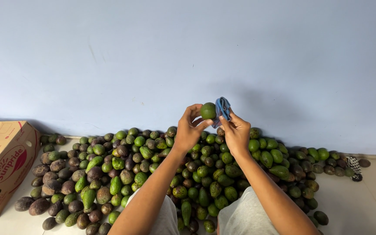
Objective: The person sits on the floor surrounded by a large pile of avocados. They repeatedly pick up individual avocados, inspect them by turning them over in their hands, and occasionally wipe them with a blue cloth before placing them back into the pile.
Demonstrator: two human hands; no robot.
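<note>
The left hand pinches a round green avocado in its fingertips, raised before the blue wall. The right hand grips a blue cloth against it. Wiping well means turning the fruit steadily. Below, the avocado pile crowds the floor's far edge; a cardboard box sits at the left.

One camera only, worn on the head. It looks forward and down, close over both raised arms, toward the wall and the floor below it.
</note>
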